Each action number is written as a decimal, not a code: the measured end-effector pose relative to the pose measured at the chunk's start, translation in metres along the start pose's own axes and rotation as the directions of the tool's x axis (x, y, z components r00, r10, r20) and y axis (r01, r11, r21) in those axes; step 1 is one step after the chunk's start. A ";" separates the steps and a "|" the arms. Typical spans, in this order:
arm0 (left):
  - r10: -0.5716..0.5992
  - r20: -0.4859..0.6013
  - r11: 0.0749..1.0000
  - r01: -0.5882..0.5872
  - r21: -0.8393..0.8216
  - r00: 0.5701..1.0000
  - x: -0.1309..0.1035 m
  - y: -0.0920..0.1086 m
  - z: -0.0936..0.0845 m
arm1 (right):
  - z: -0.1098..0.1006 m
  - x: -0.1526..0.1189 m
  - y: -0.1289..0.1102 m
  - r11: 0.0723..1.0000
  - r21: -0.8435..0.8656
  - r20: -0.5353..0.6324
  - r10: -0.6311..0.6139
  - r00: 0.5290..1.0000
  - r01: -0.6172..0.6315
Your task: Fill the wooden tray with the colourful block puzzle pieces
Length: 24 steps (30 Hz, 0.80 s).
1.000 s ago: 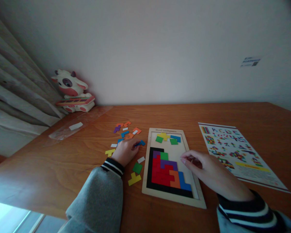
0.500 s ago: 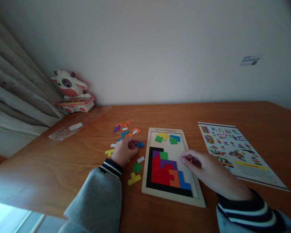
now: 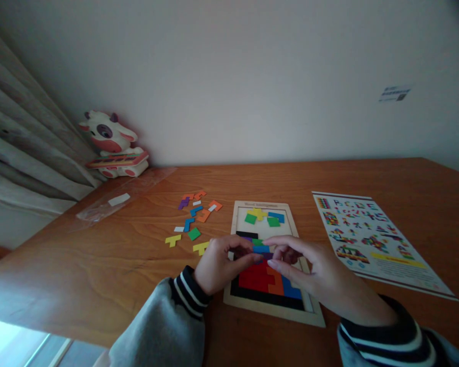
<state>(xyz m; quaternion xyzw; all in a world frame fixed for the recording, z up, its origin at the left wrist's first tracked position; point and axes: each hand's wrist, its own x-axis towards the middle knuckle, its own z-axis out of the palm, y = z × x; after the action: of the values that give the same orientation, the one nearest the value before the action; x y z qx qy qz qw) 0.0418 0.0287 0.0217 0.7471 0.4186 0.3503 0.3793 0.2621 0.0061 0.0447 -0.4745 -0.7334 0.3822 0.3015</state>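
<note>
A blue block [image 3: 260, 249], seemingly pinched in the fingers of the left hand [image 3: 219, 266], hangs over the puzzle board [image 3: 275, 309], long side crosswise; the right hand [image 3: 323, 265], fingers parted, flanks its right end, contact unclear.

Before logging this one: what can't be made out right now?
Head view:
Puzzle board: middle partly covered by left hand and right hand.
Blue piece: fingers overlap it; right-hand contact unclear.
Instruction sheet: lettering too small.
Wall label: print too small.
Right sleeve: cut off by bottom edge.
</note>
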 end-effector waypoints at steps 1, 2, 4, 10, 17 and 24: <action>0.023 0.006 1.000 -0.023 0.012 1.000 -0.001 0.003 0.004 | 0.000 0.000 -0.002 1.000 0.008 -0.001 -0.002 1.000 0.002; 0.050 0.006 0.998 -0.050 0.026 0.999 -0.002 0.005 0.007 | 0.000 0.001 -0.003 1.000 0.005 -0.005 0.000 1.000 0.000; 0.114 0.005 0.992 -0.114 0.057 0.994 -0.002 0.006 0.010 | 0.000 0.002 -0.002 1.000 -0.021 -0.020 0.002 1.000 -0.002; 0.293 -0.003 0.904 -0.277 0.326 0.956 -0.003 -0.002 0.005 | -0.008 -0.002 0.013 0.995 -0.097 -0.153 0.003 0.988 -0.018; 0.327 0.108 0.770 -0.331 0.545 0.939 -0.010 -0.015 0.005 | -0.013 -0.005 0.027 0.991 0.037 -0.238 0.132 0.962 -0.127; 0.293 0.127 0.778 -0.314 0.544 0.948 -0.010 -0.017 0.006 | -0.006 0.003 0.033 0.982 0.092 -0.293 0.186 0.938 -0.166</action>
<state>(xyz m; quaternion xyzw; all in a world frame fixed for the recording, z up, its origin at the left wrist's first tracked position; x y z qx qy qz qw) 0.0367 0.0247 0.0022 0.8885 0.3699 0.2559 0.0908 0.2814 0.0189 0.0206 -0.5803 -0.6207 0.3552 0.3896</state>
